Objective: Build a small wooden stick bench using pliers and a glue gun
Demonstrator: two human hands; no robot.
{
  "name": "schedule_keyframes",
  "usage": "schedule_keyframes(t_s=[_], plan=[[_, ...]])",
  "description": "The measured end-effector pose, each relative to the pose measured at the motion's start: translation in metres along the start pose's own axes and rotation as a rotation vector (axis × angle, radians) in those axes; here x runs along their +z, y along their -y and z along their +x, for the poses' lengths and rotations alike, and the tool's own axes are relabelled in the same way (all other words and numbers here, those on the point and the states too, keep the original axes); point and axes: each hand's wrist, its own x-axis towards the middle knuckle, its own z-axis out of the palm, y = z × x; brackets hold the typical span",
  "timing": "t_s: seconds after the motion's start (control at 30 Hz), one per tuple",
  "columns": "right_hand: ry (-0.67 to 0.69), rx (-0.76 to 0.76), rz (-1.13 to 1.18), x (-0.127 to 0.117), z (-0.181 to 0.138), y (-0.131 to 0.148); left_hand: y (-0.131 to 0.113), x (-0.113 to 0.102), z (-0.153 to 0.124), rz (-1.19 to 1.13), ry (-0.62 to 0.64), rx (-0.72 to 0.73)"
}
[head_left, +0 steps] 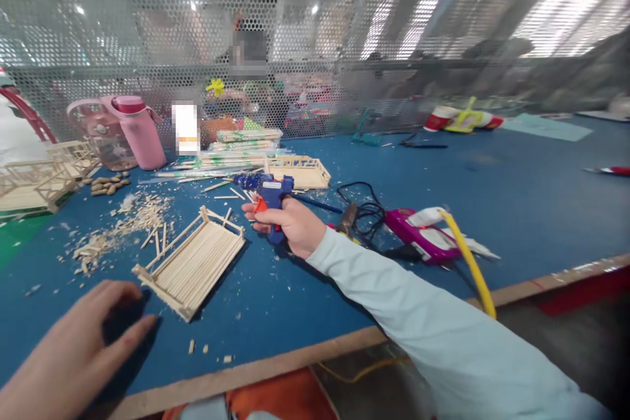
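My right hand (290,224) is wrapped round the grip of a blue glue gun (270,195) with an orange trigger, its nozzle pointing left and away from me. Just left of it lies a flat raft of wooden sticks (193,261) with a low rail along its far side. My left hand (73,348) rests flat on the blue table top (516,210) at the near left, fingers stretched out towards the raft, holding nothing.
Wood scraps (123,226) litter the left. A pink bottle (138,131), stick bundles (241,147) and another stick frame (300,172) stand behind. A black cord (364,210), a purple tool (418,233) and a yellow cable (470,262) lie right. Mesh screen at the back.
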Motion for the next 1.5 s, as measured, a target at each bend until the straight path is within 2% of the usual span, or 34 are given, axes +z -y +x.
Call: schedule_keyframes(t_s=[0.1,0.27,0.37,0.47,0.63,0.73,0.87,1.0,1.17,1.3,1.5], plan=[[0.017,0.055,0.001,0.007,0.001,-0.009,-0.024,0.011,-0.009,-0.020,0.009,-0.018],[0.071,0.164,0.110,0.011,0.000,-0.012,-0.044,0.014,-0.002,-0.123,-0.112,-0.065],[0.044,0.183,0.158,0.010,-0.003,-0.009,-0.050,0.016,-0.005,-0.383,-0.257,-0.110],[0.047,0.217,0.185,0.010,-0.006,-0.006,-0.063,0.018,-0.007,-0.752,-0.415,-0.230],[0.063,0.251,0.209,0.012,-0.012,-0.005,-0.085,0.023,0.000,-1.231,-0.525,-0.437],[0.085,0.241,0.225,0.013,-0.015,-0.004,-0.091,0.022,0.003,-1.426,-0.534,-0.511],[0.124,0.254,0.279,0.015,-0.021,-0.001,-0.096,0.022,0.000,-1.636,-0.405,-0.510],[0.174,0.246,0.313,0.018,-0.026,0.000,-0.095,0.026,-0.003,-1.545,-0.379,-0.411],[0.174,0.207,0.281,0.015,-0.024,-0.002,-0.078,0.027,-0.002,-1.341,-0.291,-0.436],[0.173,0.123,0.177,0.009,-0.020,0.002,-0.069,0.025,-0.004,-1.246,-0.330,-0.425],[0.256,-0.041,-0.070,0.007,-0.022,0.009,-0.070,0.025,-0.005,-1.190,-0.343,-0.444]])
